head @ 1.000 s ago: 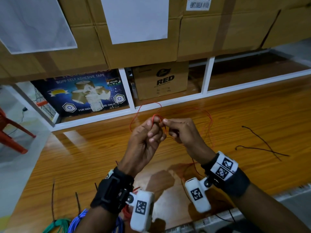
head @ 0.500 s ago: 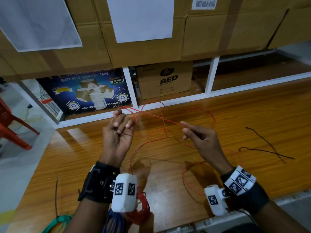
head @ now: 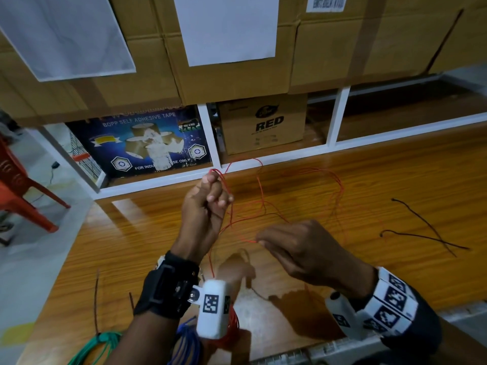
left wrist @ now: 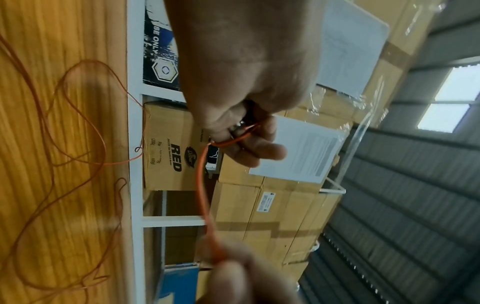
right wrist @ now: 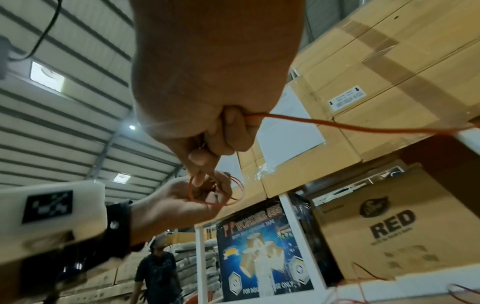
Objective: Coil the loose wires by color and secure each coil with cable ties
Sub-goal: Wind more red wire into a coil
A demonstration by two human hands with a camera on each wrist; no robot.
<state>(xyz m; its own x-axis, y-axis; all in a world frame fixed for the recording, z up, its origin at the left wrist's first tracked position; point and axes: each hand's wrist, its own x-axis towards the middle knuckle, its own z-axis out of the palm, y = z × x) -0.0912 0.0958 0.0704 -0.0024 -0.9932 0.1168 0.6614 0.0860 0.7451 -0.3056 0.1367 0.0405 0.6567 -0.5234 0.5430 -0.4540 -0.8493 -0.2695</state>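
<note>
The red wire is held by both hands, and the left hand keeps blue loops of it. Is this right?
Not quite: the loops in the left hand are red, not blue, as the right wrist view shows. The right hand does pinch the same red wire.

Thin red wire (head: 259,196), loosely looped, partly raised above wooden tabletop (head: 395,180).

"RED" (carton (head: 262,123)); tape box (head: 142,143)

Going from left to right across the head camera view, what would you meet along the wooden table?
Green wire bundle → left hand holding the red wire → right hand pinching it → loose black wires.
</note>
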